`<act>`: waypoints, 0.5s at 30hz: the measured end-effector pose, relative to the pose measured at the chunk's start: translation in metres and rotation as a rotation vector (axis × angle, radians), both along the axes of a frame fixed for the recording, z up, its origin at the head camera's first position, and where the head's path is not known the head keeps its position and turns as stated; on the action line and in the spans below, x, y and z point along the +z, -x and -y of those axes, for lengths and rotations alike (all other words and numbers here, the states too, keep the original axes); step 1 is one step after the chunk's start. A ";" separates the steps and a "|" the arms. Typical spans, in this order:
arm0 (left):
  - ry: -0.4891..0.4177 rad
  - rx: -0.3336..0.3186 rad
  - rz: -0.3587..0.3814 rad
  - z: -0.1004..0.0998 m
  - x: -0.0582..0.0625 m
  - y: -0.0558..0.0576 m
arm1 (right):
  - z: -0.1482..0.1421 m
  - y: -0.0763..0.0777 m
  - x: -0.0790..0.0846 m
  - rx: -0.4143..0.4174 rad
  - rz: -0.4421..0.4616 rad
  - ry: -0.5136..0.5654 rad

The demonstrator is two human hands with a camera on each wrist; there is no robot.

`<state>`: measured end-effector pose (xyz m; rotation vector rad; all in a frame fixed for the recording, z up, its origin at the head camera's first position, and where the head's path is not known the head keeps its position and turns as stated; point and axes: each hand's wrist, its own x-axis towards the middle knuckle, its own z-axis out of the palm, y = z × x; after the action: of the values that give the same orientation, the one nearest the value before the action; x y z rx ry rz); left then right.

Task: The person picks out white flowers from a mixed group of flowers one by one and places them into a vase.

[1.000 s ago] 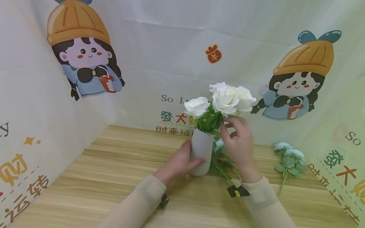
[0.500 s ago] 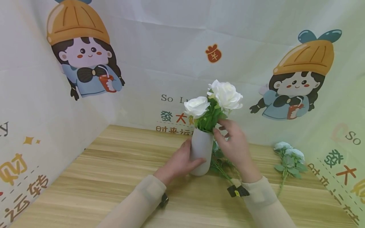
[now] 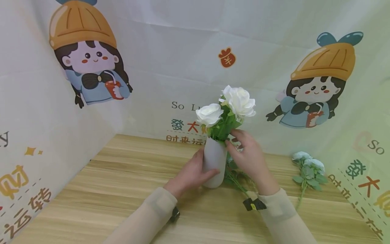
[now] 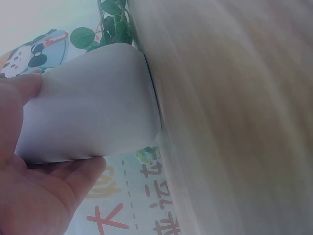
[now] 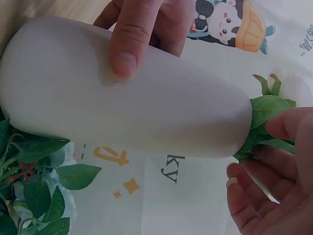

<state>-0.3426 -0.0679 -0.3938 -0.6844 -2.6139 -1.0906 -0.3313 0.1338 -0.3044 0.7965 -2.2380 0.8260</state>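
Note:
A plain white vase (image 3: 214, 162) stands on the table, its base on the wood in the left wrist view. My left hand (image 3: 190, 174) grips its body, the thumb across the front and the fingers behind. Green leaves fill the mouth, and white roses (image 3: 239, 101) rise above it, one lower white rose (image 3: 209, 114) leaning left. At the rim, my right hand (image 3: 251, 154) pinches the leafy stem (image 5: 266, 110) of a white rose between thumb and fingers. Another bloom seen earlier is now hidden behind the larger one.
Pale blue roses (image 3: 313, 167) lie at the table's right side. More green stems (image 3: 239, 181) lie behind the vase, beside a black object with a yellow mark (image 3: 254, 204) near the right sleeve. A printed cloth (image 3: 170, 67) surrounds the wooden table (image 3: 122, 189).
My right hand has moved down and left toward the vase's mouth, and the right-hand roses have shifted left and drawn together. My left hand has kept its hold on the vase.

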 end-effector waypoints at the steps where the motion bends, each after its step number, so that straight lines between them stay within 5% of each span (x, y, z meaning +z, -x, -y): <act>1: 0.001 0.001 0.004 0.000 0.000 0.000 | 0.000 0.000 0.000 -0.003 0.004 0.001; 15: 0.013 -0.012 -0.005 -0.003 -0.001 0.002 | -0.008 0.000 -0.003 -0.006 -0.022 -0.009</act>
<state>-0.3448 -0.0650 -0.3950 -0.7053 -2.6175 -1.0751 -0.3308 0.1416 -0.3074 0.7986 -2.2250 0.8013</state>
